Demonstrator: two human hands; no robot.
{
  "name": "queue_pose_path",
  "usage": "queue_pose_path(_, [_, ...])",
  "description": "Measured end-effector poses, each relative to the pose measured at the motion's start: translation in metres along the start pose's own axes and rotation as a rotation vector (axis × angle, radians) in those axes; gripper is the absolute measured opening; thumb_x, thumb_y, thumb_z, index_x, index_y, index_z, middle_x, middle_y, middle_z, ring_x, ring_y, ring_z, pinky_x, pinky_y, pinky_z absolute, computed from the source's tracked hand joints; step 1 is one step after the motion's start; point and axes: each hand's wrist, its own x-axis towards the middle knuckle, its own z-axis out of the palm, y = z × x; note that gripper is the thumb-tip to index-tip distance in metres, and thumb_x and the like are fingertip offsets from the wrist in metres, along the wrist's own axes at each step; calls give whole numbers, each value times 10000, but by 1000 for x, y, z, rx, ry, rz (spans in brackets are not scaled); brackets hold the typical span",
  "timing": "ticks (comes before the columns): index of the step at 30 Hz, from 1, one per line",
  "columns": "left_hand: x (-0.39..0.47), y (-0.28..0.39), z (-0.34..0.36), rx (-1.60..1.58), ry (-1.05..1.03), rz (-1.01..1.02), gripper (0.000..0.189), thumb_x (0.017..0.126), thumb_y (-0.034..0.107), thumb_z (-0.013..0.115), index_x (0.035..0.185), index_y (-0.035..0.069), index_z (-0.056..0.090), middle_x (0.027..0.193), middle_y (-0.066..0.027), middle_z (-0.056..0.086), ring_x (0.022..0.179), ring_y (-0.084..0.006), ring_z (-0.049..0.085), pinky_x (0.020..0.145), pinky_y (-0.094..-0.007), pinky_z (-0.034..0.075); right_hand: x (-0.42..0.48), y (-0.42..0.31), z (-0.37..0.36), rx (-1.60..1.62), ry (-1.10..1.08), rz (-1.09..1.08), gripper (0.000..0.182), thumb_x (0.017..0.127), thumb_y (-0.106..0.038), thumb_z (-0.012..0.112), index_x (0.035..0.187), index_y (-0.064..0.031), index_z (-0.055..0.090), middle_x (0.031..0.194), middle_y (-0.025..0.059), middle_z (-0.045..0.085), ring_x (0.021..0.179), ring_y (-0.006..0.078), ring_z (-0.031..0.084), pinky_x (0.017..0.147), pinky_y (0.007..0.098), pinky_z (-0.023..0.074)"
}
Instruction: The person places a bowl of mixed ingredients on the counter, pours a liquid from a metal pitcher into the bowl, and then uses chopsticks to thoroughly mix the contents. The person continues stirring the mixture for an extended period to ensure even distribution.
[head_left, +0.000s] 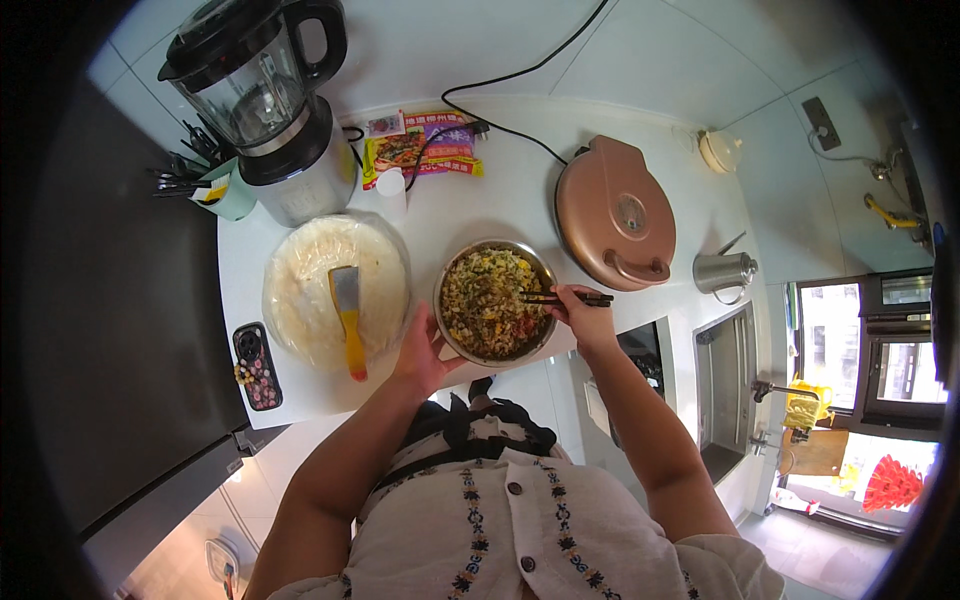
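A round metal bowl (441, 328) sits near the counter's front edge, filled with a chopped mixture (487, 304) of green, yellow and brown bits with a reddish patch at its right. My left hand (422, 352) rests against the bowl's lower left rim, thumb and fingers spread around it. Dark chopsticks (598, 300) are gripped in my right hand (585, 319), their tips over the mixture. Left of the bowl lies a plastic-covered stack of round flatbread or wrappers (300, 292). On top of it is a scraper (349, 322) with a metal blade and yellow handle.
A copper-coloured electric griddle (619, 214) with its lid down stands right of the bowl. Behind are a blender (277, 120), a colourful food packet (427, 146) and a white cup (391, 189). A phone (257, 367) lies at left; a metal pot (724, 271) stands near the sink (724, 390).
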Motion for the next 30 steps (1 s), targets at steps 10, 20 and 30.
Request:
queue_pose_path(10, [7, -2, -11, 7, -11, -12, 623, 920, 583, 351, 1224, 42, 402, 1285, -75, 415, 1197, -243, 408, 963, -606, 361, -30, -38, 21, -375, -230, -477, 146, 862, -131, 653, 944, -12, 672, 789, 28, 668, 722, 71, 580, 664, 222, 467])
queue_pose_path(20, [8, -2, -12, -21, 21, -14, 599, 916, 581, 368, 1186, 48, 423, 1246, -78, 429, 1180, -254, 416, 961, -590, 374, -45, -57, 17, -718, -473, -689, 153, 815, -143, 680, 939, -54, 687, 855, 132, 685, 758, 226, 673, 692, 304, 512])
queue_pose_path(30, [7, -3, -9, -31, 1, 7, 665, 902, 593, 390, 1224, 11, 396, 1296, -104, 380, 1219, -262, 384, 975, -600, 357, 29, -42, 9, -678, -333, -524, 156, 839, -153, 660, 928, -27, 681, 833, 83, 688, 762, 171, 655, 697, 285, 508])
